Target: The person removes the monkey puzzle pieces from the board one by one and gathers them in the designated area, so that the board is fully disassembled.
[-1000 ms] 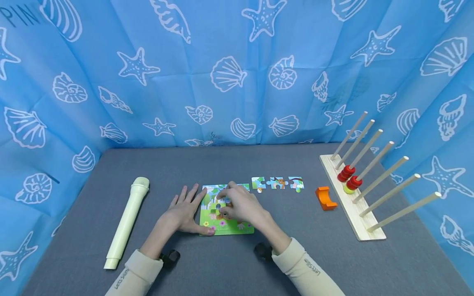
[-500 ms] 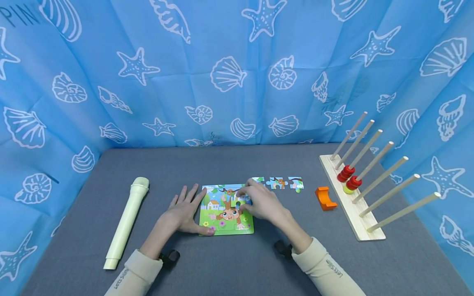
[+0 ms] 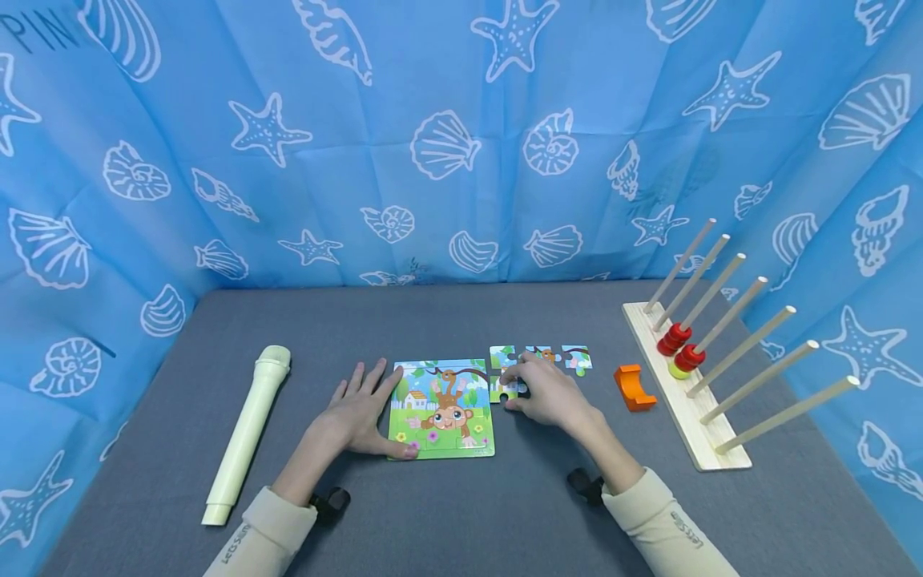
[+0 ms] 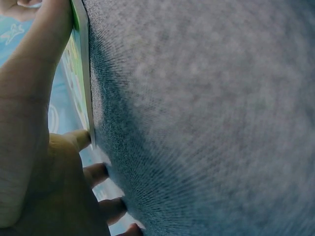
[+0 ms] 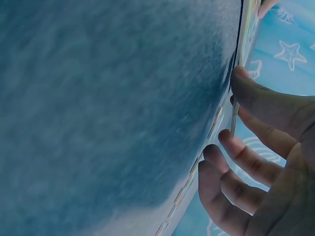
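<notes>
A square jigsaw puzzle board (image 3: 440, 409) with a monkey hanging from a branch lies on the table. My left hand (image 3: 353, 413) rests at its left side with fingers spread, the thumb on the lower left corner; in the left wrist view a finger touches the board's edge (image 4: 87, 93). Right of the board, my right hand (image 3: 544, 389) pinches a puzzle piece (image 3: 502, 390), partly covered by the fingers. In the right wrist view the thin piece (image 5: 234, 118) shows between thumb and fingers. Just behind lie several loose pieces, among them a left one (image 3: 501, 356) and a right one (image 3: 577, 356).
A pale green toy microphone (image 3: 248, 433) lies at the left. On the right stand an orange arch block (image 3: 634, 388) and a wooden peg rack (image 3: 688, 393) with red and yellow beads (image 3: 689, 357). A blue shell-patterned curtain (image 3: 461, 160) surrounds the grey table (image 3: 433, 521).
My right hand has moved rightward from over the board to the table beside it, carrying the puzzle piece. The board's picture is uncovered. My left hand has stayed put.
</notes>
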### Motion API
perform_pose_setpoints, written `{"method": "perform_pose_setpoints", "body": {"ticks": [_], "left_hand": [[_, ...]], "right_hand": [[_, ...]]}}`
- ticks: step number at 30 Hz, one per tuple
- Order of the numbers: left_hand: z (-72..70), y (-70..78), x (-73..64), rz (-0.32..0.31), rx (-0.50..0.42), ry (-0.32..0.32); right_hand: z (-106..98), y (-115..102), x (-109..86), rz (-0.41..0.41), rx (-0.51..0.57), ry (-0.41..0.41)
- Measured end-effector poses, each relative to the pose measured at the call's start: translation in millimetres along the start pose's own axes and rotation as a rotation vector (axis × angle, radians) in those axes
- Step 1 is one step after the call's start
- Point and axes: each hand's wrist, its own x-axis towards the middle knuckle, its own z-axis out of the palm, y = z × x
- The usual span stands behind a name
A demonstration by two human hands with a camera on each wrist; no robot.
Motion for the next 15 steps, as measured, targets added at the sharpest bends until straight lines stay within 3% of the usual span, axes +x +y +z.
{"method": "perform_pose_setpoints", "body": {"ticks": [15], "left_hand": [[0.3, 0.4, -0.1, -0.001, 0.003, 0.002]], "right_hand": [[1.3, 8.1, -2.6, -0.006, -0.007, -0.026]]}}
